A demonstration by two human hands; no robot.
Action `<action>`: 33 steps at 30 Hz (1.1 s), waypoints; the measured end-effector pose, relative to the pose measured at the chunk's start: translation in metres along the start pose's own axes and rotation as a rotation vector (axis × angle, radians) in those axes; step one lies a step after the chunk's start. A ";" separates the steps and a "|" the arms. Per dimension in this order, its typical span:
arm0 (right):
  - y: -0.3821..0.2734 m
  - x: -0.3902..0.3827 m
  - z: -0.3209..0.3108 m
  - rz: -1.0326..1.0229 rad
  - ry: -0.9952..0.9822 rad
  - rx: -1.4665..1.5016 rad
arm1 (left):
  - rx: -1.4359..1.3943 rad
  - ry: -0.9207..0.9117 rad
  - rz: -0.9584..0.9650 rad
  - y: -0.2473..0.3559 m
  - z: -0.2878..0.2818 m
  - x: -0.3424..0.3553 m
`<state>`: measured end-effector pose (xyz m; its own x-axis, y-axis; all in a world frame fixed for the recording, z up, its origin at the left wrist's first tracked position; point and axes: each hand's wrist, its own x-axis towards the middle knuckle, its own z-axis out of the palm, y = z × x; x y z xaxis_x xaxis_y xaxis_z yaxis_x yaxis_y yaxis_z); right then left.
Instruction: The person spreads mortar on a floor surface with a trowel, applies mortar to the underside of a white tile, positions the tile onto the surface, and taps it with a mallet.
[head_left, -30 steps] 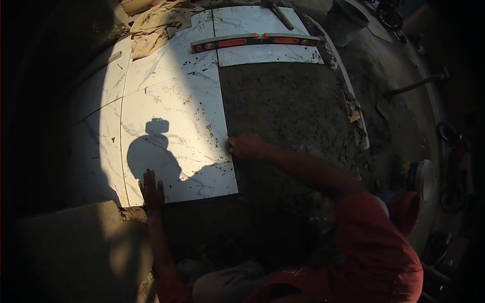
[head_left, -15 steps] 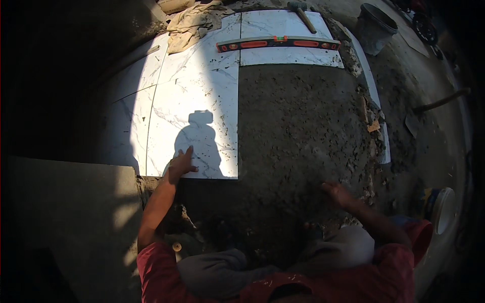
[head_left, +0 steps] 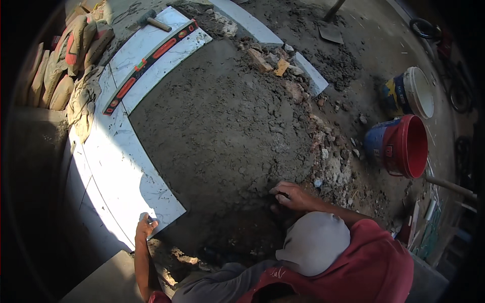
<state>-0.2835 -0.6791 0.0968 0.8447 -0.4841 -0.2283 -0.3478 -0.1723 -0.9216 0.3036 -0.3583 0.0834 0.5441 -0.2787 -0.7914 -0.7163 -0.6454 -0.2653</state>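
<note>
My left hand (head_left: 147,226) rests with fingers apart on the near corner of a sunlit white marble-veined tile (head_left: 139,171). My right hand (head_left: 289,197) is down on the rough grey mortar bed (head_left: 207,131), right of that tile, with fingers curled; whatever they may hold is hidden. Across the far tiles (head_left: 113,76) lies a red-and-black spirit level (head_left: 166,45), and beyond it a mallet (head_left: 159,24) with a wooden handle.
A red-and-blue bucket (head_left: 389,149) and a white pail (head_left: 417,93) stand at the right beside broken rubble (head_left: 328,161). A narrow tile strip (head_left: 310,76) and trowel blade (head_left: 331,35) lie farther back. Stacked sacks (head_left: 70,55) and crumpled cloth (head_left: 81,116) sit at the left.
The view has swung rightward, showing both buckets. My right hand left the tile's edge for the near mortar. My left hand stays on the tile near its corner.
</note>
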 end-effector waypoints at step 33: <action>-0.206 0.052 -0.086 0.436 -0.292 -0.567 | -1.204 0.020 0.168 0.036 -0.067 -0.184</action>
<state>-0.2025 -0.7426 0.3021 0.6296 -0.3763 -0.6798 -0.7621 -0.4691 -0.4462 0.2074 -0.3779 0.2563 0.4977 -0.4260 -0.7555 0.0794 -0.8450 0.5288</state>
